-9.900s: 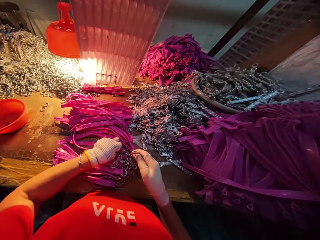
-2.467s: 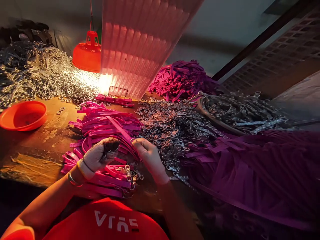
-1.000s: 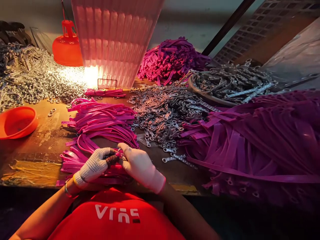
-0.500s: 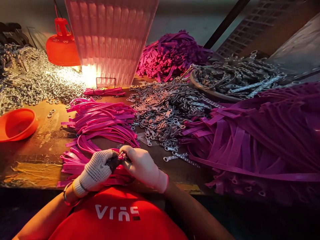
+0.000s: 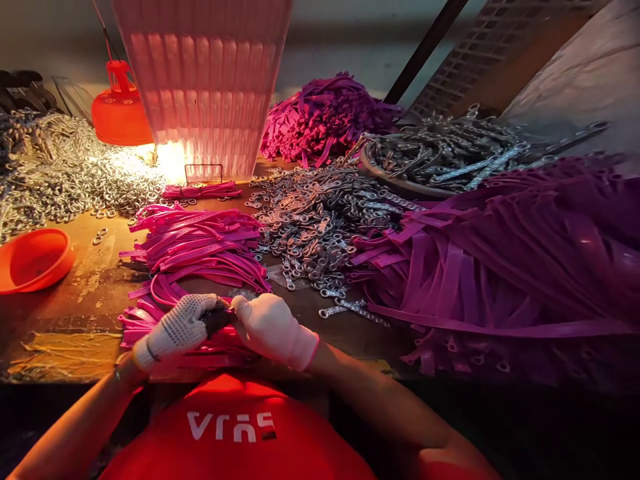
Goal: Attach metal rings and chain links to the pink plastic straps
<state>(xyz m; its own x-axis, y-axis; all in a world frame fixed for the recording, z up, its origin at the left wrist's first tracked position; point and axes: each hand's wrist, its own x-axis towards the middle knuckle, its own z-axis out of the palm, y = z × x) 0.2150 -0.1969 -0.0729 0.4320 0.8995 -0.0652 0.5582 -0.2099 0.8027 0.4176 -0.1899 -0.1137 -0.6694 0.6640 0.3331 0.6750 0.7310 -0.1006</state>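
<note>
My left hand [image 5: 184,327], in a white dotted glove with dark fingertips, is closed on the end of a magenta strap. My right hand [image 5: 274,330], gloved in plain white with a pink cuff, pinches the same strap end, thumb and fingers meeting the left fingertips. Between the fingers only a small bit of magenta shows; the rest of that strap is hidden. Beneath and beyond both hands lies a pile of magenta straps [image 5: 200,243]. Short silver chain pieces with ring ends [image 5: 320,230] are heaped beyond my right hand.
An orange bowl [image 5: 55,263] stands at left, near a heap of metal rings [image 5: 65,180]. An orange lamp [image 5: 120,117] shines beside a ribbed translucent panel [image 5: 215,87]. Purple straps [image 5: 480,267] cover the right; more lie behind [image 5: 330,117]. A basin [image 5: 385,180] holds chains.
Both hands have shifted slightly left in view and stay together. My right hand has turned, knuckles up, covering the strap end that showed before. The camera view has also moved a little.
</note>
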